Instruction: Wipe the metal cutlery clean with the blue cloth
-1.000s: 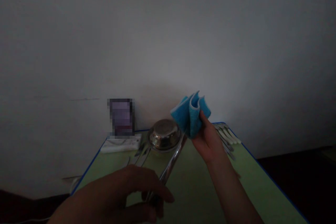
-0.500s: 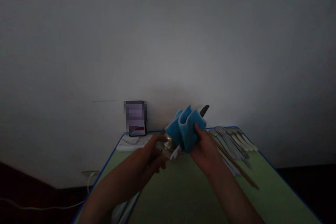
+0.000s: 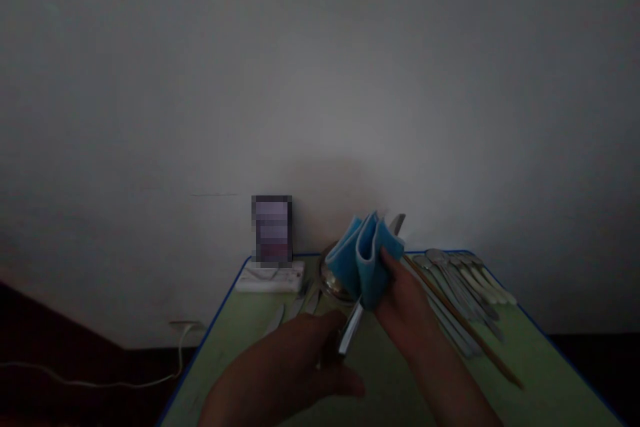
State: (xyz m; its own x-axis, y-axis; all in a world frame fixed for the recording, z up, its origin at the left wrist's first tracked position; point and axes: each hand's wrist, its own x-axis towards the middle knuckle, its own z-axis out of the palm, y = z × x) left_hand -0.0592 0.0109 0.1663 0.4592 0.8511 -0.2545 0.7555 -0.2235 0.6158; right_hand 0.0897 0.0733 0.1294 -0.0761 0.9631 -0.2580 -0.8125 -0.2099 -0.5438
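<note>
A blue folded cloth [image 3: 370, 267] is pinched in my right hand [image 3: 405, 307], thumb on its near face. Through the cloth runs a table knife: its blade [image 3: 397, 223] pokes out at the upper right, and its silver handle [image 3: 351, 333] sticks out at the lower left. My left hand [image 3: 295, 360] is beside the handle's end with thumb and fingers apart; whether it touches the handle, I cannot tell. Behind the cloth sits a round metal bowl [image 3: 327, 280], partly covered.
Several spoons [image 3: 450, 280] and other cutlery lie at the right, with a long brown stick [image 3: 480, 343] alongside. More knives [image 3: 275, 320] lie at the left. A phone [image 3: 273, 230] leans on the wall behind a white box [image 3: 267, 277]. A cable [image 3: 100, 385] hangs left of the green table [image 3: 545, 380].
My left hand has come away from the cloth, down and toward me. The knife's handle now shows more below the cloth. The view has shifted slightly left.
</note>
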